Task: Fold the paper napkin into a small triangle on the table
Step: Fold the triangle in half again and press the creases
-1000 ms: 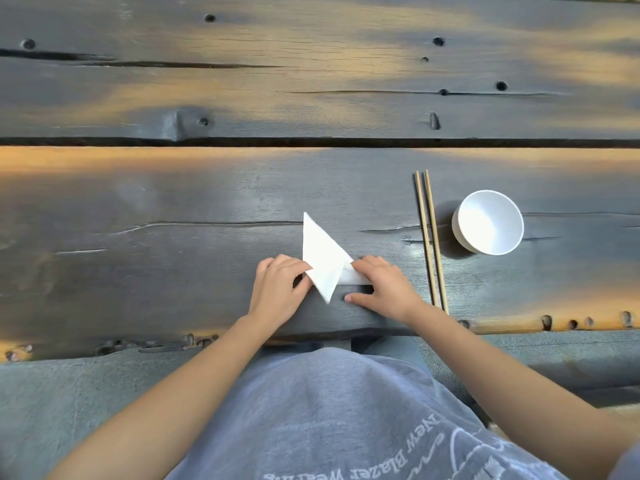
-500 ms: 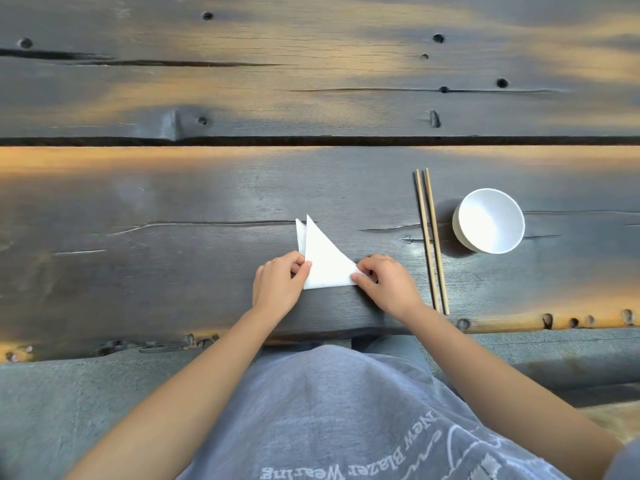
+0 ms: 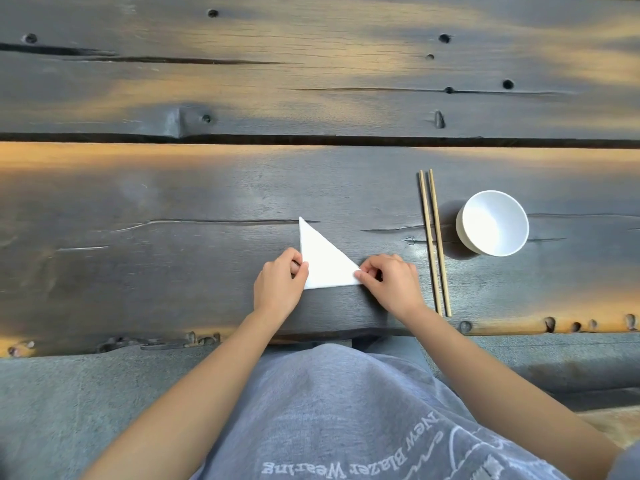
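A white paper napkin (image 3: 322, 263) lies flat on the dark wooden table (image 3: 173, 209), folded into a triangle with one tip pointing away from me. My left hand (image 3: 278, 285) presses its thumb on the napkin's near left corner. My right hand (image 3: 391, 284) pinches the napkin's right tip between thumb and fingers. Both hands partly hide those corners.
A pair of wooden chopsticks (image 3: 433, 242) lies lengthwise just right of my right hand. A white bowl (image 3: 492, 222) stands beyond them to the right. The table's front edge (image 3: 156, 341) runs close below my wrists.
The raised napkin flap has been laid down flat, so the napkin now forms one triangle. My hands have shifted slightly apart to its two near corners.
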